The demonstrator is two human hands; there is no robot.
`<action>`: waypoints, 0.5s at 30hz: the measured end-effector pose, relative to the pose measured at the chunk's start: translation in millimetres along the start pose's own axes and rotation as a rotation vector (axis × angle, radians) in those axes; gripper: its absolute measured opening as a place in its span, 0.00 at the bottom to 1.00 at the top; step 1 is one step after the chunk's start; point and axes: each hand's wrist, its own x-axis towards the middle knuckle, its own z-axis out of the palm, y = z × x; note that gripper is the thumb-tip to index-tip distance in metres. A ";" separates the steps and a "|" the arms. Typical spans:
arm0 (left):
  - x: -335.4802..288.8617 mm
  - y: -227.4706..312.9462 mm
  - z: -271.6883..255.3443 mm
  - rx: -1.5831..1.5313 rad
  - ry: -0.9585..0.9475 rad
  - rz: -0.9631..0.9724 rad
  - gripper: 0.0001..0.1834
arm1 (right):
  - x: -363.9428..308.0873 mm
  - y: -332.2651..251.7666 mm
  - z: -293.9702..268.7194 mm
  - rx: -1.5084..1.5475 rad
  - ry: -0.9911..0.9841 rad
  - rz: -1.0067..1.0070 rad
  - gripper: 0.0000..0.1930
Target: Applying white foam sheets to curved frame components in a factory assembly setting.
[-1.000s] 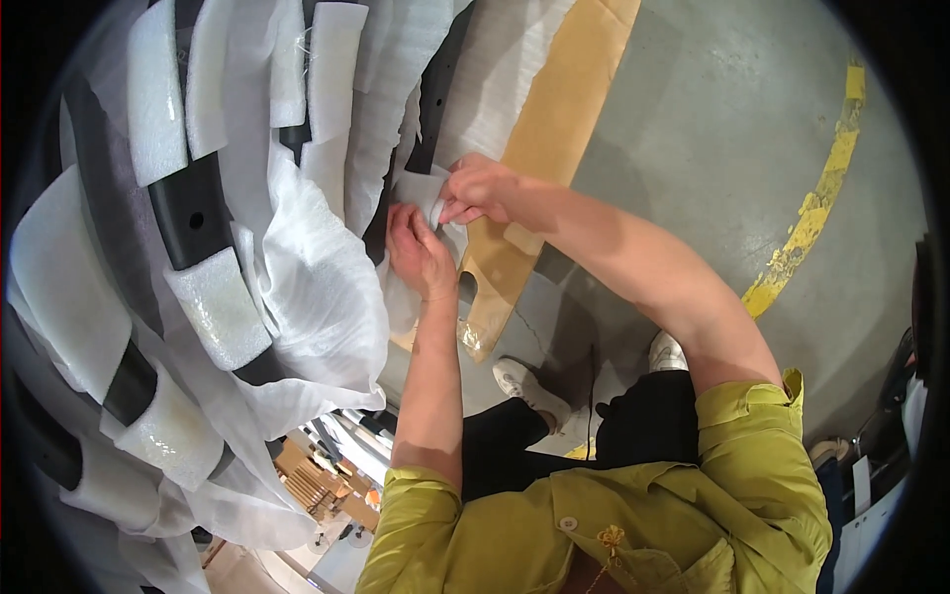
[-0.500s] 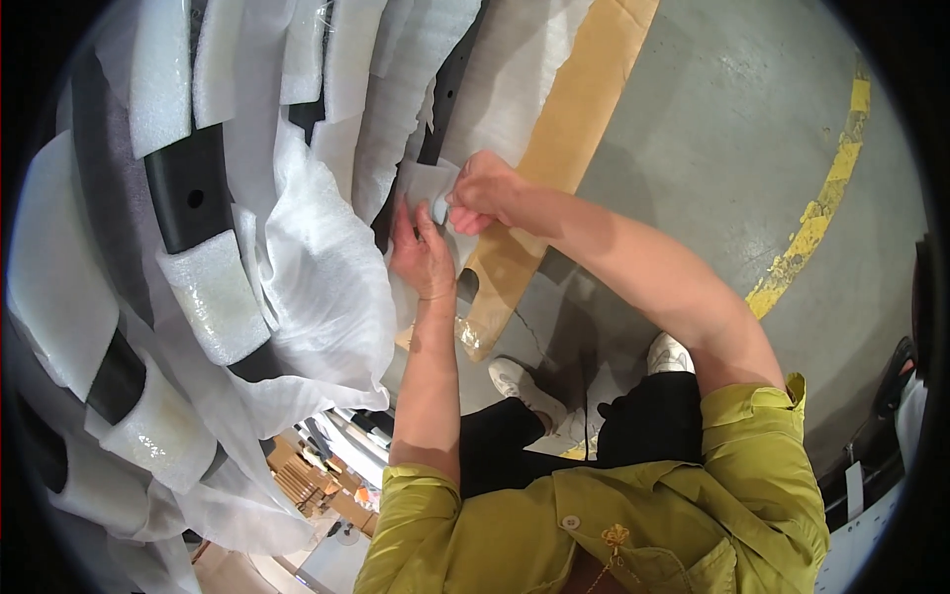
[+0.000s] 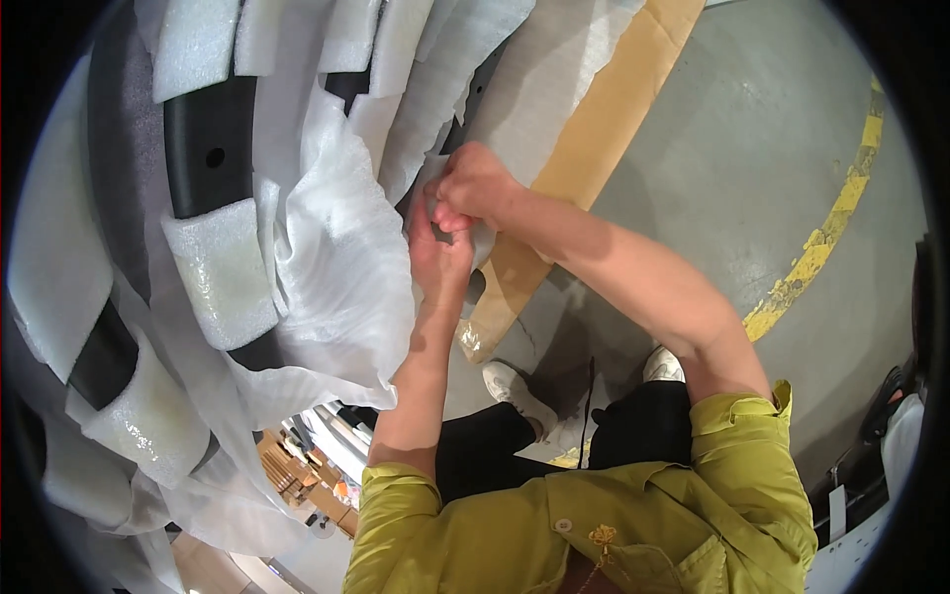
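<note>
At the far end of my reach, both hands meet at a narrow black bar [image 3: 481,87] with white foam sheet around it. My right hand [image 3: 477,184] is closed in a pinch at the edge of a small white foam wrap [image 3: 429,174]. My left hand [image 3: 442,259] presses against the same wrap from the near left, its fingers curled round it and partly hidden by the right hand. Little of the wrap shows between the fingers. Just left of the hands hangs a large loose foam sheet [image 3: 336,247].
Several curved black parts [image 3: 210,139] padded with thick white foam sleeves [image 3: 223,272] stand on the left. A long brown cardboard strip [image 3: 604,124] lies along the hands' right side. Grey floor with a worn yellow line [image 3: 811,243] is further right. Cardboard boxes [image 3: 287,470] show low at the left.
The padded parts have shifted slightly right in the view. My right hand has moved a little up and left over the wrap, and my left hand's fingers now sit closer under it.
</note>
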 end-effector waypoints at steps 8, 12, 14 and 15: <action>4.6 -13.9 11.5 -0.572 0.246 -0.090 0.20 | -14.6 -12.2 -17.0 0.338 -0.293 0.146 0.08; 13.2 19.3 19.3 -0.242 0.307 -0.384 0.17 | -12.5 12.5 -41.2 0.006 0.050 -0.188 0.14; 15.2 9.2 21.0 -0.255 0.409 -0.252 0.17 | -4.7 25.6 -31.6 -0.205 0.209 -0.366 0.19; 16.1 9.7 22.7 -0.254 0.412 -0.253 0.17 | -3.6 29.7 -24.7 -0.172 0.183 -0.358 0.22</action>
